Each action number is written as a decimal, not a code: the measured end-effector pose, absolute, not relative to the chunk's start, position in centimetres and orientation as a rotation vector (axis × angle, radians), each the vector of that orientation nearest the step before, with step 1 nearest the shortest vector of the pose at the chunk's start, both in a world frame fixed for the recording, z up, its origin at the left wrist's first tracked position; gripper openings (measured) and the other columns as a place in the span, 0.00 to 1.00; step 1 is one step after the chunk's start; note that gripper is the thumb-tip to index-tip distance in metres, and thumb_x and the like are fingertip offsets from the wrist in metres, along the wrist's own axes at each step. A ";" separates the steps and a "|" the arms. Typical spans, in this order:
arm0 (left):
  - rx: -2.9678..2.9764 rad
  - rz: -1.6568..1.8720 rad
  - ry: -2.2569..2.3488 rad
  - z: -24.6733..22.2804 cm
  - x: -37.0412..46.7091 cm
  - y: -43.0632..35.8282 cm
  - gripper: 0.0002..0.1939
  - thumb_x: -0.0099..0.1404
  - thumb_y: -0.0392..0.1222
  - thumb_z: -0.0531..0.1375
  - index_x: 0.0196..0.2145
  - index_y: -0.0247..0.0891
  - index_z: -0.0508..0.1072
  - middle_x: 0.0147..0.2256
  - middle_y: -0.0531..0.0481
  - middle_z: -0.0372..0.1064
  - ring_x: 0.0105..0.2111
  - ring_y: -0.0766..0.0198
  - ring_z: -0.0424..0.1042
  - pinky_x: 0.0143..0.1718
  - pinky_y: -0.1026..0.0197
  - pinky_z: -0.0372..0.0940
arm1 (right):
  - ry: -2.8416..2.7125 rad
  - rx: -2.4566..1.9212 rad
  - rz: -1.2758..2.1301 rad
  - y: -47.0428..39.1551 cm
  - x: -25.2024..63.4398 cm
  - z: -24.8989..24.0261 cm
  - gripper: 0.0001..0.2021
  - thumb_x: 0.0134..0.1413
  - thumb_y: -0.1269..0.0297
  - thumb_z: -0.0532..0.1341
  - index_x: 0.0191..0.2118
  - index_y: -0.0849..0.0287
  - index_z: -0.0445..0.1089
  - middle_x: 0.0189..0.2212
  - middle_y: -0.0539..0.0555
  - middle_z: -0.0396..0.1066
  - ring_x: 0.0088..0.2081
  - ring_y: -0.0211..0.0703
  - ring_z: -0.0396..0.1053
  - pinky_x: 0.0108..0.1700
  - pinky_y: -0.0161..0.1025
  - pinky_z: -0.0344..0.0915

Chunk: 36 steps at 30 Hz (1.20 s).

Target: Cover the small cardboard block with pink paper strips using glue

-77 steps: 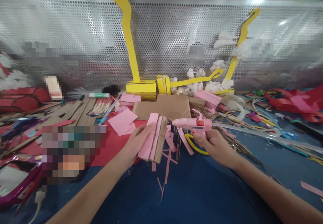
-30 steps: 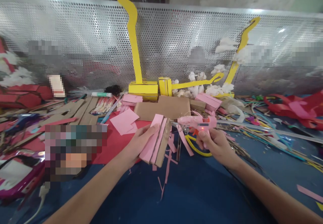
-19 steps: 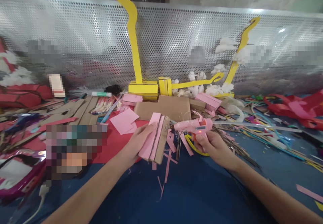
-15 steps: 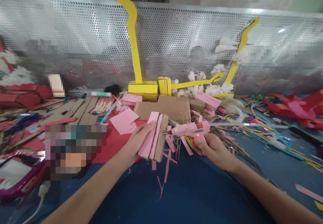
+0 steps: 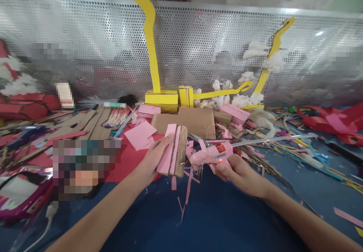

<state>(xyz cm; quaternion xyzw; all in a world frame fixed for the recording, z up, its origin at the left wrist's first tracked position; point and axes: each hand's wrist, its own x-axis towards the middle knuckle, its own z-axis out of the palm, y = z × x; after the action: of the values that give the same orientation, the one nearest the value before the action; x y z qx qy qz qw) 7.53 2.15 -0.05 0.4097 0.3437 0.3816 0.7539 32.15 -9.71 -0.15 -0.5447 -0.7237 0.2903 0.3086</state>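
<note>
My left hand (image 5: 157,154) grips a small cardboard box (image 5: 172,150) partly covered in pink paper, with bare brown cardboard on its right side. In my right hand (image 5: 231,168) is a pink glue gun (image 5: 212,155), its red light lit and a long clear glue stick (image 5: 263,141) coming out of its back. The gun's nozzle end is close to the lower right side of the box; whether they touch cannot be made out. Behind the box lie a brown cardboard piece (image 5: 195,119) and pink paper sheets (image 5: 140,134) on red paper.
Yellow hooked shapes on box bases (image 5: 161,97) stand against a perforated metal panel (image 5: 187,36). White fluffy tufts (image 5: 274,62) hang at the right. Paper scraps and strips litter the blue table (image 5: 215,214). A purple object with a white cable (image 5: 49,220) is at the left.
The glue gun has moved down along the right side of the box, and its glue stick now slants upward to the right. My left hand still holds the box in nearly the same place.
</note>
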 end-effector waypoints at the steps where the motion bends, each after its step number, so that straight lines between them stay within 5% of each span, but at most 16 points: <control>1: 0.892 0.837 0.755 0.0 7.5 2.1 0.24 0.59 0.57 0.69 0.40 0.32 0.79 0.36 0.36 0.81 0.29 0.55 0.79 0.30 0.57 0.75 | -1.918 -1.437 0.778 -9.7 32.1 -0.2 0.29 0.69 0.40 0.47 0.25 0.57 0.63 0.21 0.50 0.62 0.25 0.38 0.58 0.30 0.37 0.56; 5: 0.892 0.818 0.755 0.0 7.5 2.1 0.25 0.59 0.59 0.69 0.39 0.32 0.78 0.34 0.37 0.80 0.25 0.56 0.77 0.24 0.56 0.74 | -1.928 -1.426 0.816 -9.9 32.1 -0.4 0.30 0.68 0.39 0.48 0.25 0.58 0.63 0.21 0.50 0.63 0.25 0.38 0.58 0.30 0.37 0.55; 22: 0.921 0.863 0.754 -0.6 7.8 2.2 0.24 0.58 0.54 0.70 0.44 0.32 0.78 0.35 0.38 0.81 0.32 0.54 0.80 0.33 0.57 0.74 | -1.888 -1.467 0.694 -9.7 31.8 -0.1 0.29 0.70 0.42 0.48 0.23 0.57 0.63 0.20 0.49 0.63 0.24 0.37 0.60 0.30 0.36 0.58; 36: 0.988 0.805 0.740 -0.3 7.4 1.8 0.20 0.59 0.55 0.70 0.39 0.34 0.79 0.33 0.40 0.80 0.28 0.58 0.78 0.29 0.60 0.74 | -1.667 -1.551 0.513 -9.1 31.9 -0.2 0.29 0.69 0.41 0.48 0.23 0.56 0.60 0.19 0.47 0.60 0.22 0.37 0.56 0.27 0.37 0.54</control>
<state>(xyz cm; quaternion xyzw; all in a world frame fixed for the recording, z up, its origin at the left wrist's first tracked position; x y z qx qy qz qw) 7.45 1.84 -0.33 0.4506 0.3372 0.3669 0.7407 31.90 -9.14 -0.24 -0.6110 -0.6569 0.2023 0.3928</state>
